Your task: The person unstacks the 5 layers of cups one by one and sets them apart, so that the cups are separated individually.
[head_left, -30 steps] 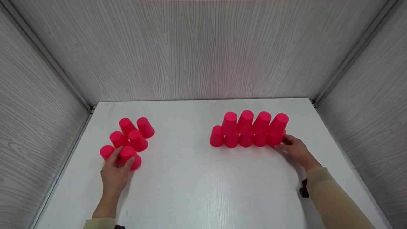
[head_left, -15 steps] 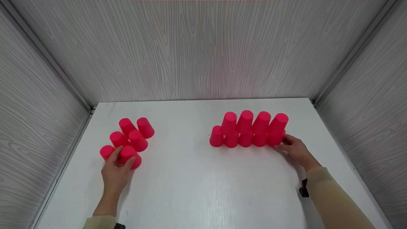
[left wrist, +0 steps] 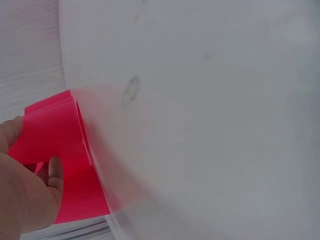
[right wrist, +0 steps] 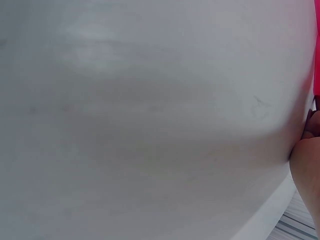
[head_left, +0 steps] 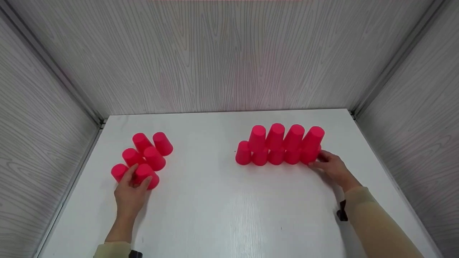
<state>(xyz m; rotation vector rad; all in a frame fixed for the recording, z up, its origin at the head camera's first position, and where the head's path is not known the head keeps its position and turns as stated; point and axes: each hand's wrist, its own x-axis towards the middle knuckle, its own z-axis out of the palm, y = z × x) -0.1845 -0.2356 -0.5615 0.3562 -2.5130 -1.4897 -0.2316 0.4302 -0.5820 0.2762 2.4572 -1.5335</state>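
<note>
Two groups of upside-down red plastic cups stand on a white table. In the head view, my left hand grips the front cup of the left group, thumb on its right side and fingers on its left. The left wrist view also shows that hand at a red cup. On the right, a lower row of cups carries a second row on top. My right hand holds the lower cup at the row's right end, with its thumb in front. Its fingers are partly hidden behind that cup.
More red cups stand close together beside and beyond my left hand. The white table stretches between the two groups. Grey wood-grain panels rise at the back and both sides.
</note>
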